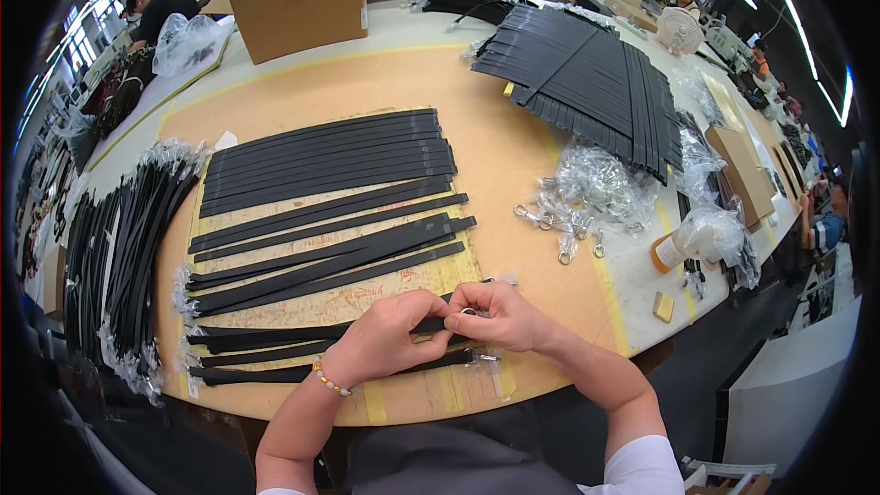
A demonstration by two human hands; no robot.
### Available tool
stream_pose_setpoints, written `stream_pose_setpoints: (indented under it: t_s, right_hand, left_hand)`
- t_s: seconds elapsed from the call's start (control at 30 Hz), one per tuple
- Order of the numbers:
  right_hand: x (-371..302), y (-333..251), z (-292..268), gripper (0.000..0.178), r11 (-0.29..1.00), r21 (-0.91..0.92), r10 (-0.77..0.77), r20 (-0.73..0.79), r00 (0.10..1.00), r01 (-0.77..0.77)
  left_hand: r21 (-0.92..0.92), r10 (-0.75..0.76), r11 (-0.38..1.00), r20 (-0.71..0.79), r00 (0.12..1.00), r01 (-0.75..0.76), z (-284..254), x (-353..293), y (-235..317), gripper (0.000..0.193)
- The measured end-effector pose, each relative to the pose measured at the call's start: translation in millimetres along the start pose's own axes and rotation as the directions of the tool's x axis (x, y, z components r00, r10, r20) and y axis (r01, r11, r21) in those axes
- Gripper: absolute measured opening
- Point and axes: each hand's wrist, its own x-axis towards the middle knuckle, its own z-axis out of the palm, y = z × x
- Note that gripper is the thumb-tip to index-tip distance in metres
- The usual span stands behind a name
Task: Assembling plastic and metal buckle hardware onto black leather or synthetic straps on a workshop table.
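Hands meet at the near edge of a tan worktable point(513, 165), the left hand point(380, 339) and right hand point(500, 316) both pinching one black strap point(275, 337) where a small metal ring point(468, 312) sits, beside rows of loose straps point(325, 160) and a heap of metal clasps point(587, 192).

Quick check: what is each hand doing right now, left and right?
Left hand: closed, pinching a black strap near its end.
Right hand: closed on the same strap's end, fingertips at a small metal ring.
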Motion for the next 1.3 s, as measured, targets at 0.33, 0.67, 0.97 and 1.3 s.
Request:
stream_pose_setpoints:
  t_s: [0.33,0.67,0.97,1.3]
  right_hand:
    - [3,-13,-13,0.034,1.0,0.0,-0.019,0.058,0.998,0.019]
    - [6,-1,-3,0.03,0.974,0.054,-0.226,0.128,0.966,0.221]
    - [6,11,0,0.037,0.956,-0.023,-0.29,0.02,0.957,0.291]
    - [1,-6,-21,0.032,0.912,-0.316,-0.264,0.039,0.964,0.263]
  left_hand:
    - [0.119,0.191,0.977,-0.116,0.975,-0.178,8,4,-2,0.018]
    - [0.039,0.095,0.995,-0.068,0.993,-0.092,6,-2,-7,0.02]
    - [-0.104,-0.015,0.994,0.021,1.0,0.017,8,1,-13,0.022]
    - [-0.285,-0.095,0.953,0.042,0.995,0.104,20,0,-29,0.021]
